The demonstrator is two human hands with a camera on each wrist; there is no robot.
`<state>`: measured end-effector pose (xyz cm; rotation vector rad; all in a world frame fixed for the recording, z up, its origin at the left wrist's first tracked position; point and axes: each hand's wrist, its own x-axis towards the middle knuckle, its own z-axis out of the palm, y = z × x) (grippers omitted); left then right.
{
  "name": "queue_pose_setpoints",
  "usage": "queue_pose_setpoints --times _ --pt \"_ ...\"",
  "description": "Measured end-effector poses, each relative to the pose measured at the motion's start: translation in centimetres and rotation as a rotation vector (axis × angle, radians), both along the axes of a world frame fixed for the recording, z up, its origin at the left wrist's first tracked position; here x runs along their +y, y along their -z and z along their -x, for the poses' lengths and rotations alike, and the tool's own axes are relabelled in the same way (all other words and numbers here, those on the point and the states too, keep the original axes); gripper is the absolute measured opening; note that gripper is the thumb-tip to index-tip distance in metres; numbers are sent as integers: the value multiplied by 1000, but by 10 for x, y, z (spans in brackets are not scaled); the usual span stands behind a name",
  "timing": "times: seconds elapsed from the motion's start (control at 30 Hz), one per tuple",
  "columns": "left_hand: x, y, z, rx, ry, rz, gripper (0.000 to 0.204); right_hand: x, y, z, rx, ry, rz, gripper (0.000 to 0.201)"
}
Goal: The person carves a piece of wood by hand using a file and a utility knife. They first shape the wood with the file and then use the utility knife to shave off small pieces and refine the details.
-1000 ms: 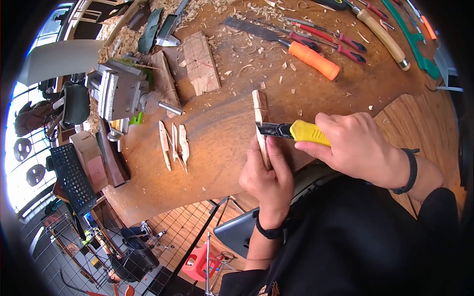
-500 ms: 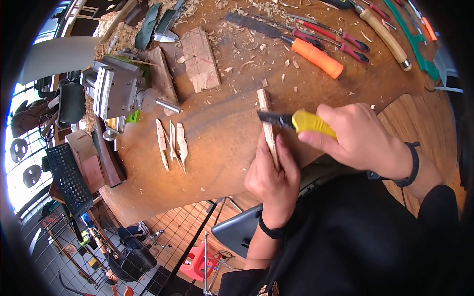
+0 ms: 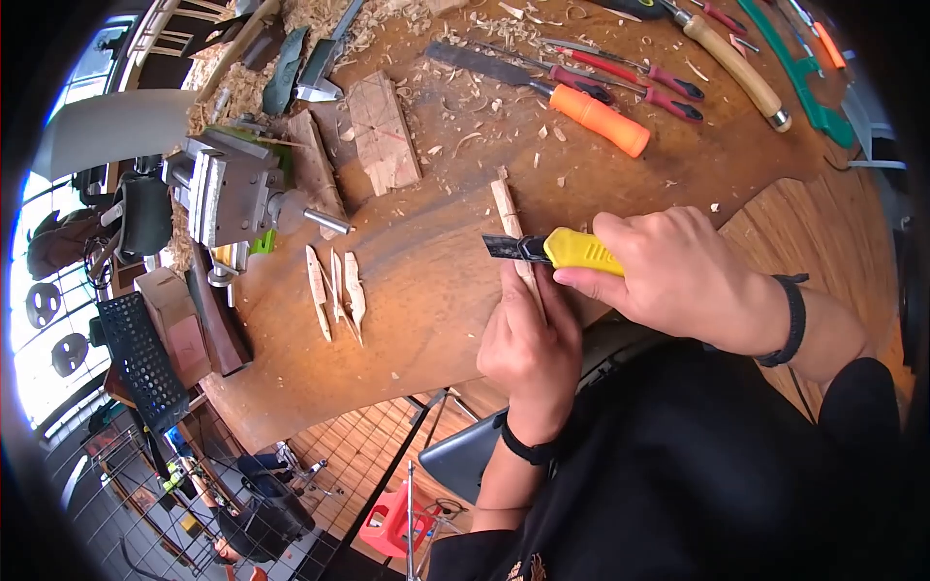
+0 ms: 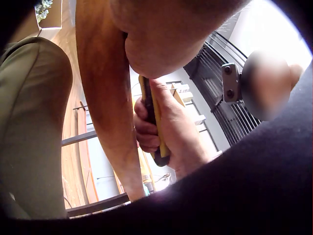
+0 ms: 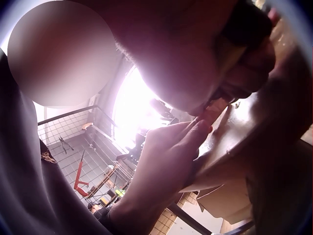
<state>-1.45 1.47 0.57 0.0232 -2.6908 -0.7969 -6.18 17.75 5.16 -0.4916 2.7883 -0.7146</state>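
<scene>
My left hand (image 3: 533, 339) grips the lower end of a narrow wood strip (image 3: 505, 205), which points up and away from me over the bench. In my right hand (image 3: 668, 266) is a yellow utility knife (image 3: 579, 250), its dark blade lying across the strip just above my left fingertips. The left wrist view shows the right hand (image 4: 171, 129) wrapped round the knife's yellow and black handle (image 4: 155, 122). In the right wrist view the left hand (image 5: 168, 156) pinches the strip (image 5: 213, 110); the blade is mostly hidden there by the right hand.
Several thin carved wood pieces (image 3: 356, 290) lie left of my hands. Beyond them stands a metal vise (image 3: 232, 194) beside a flat wood block (image 3: 384, 131). An orange-handled tool (image 3: 601, 118), files and a wooden-handled tool (image 3: 733, 68) lie across the back among shavings.
The knife went up the strip slightly, then came back down toward the left fingers, its blade now reaching further left across the wood. The left hand keeps its hold while the strip's angle shifts slightly.
</scene>
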Motion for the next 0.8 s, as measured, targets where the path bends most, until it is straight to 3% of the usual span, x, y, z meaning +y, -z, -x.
queue_pose_setpoints --times 0.17,0.33,0.53,0.8 --pt "-2 3 3 57 21 118 33 9 3 -9 61 10 -15 53" --pt "-1 3 4 37 26 95 33 16 3 -8 29 -7 -79 55" --pt "-1 1 5 68 49 112 33 3 13 5 165 -30 -29 57" --pt "-1 0 6 56 24 163 33 10 -1 -4 61 0 -104 55"
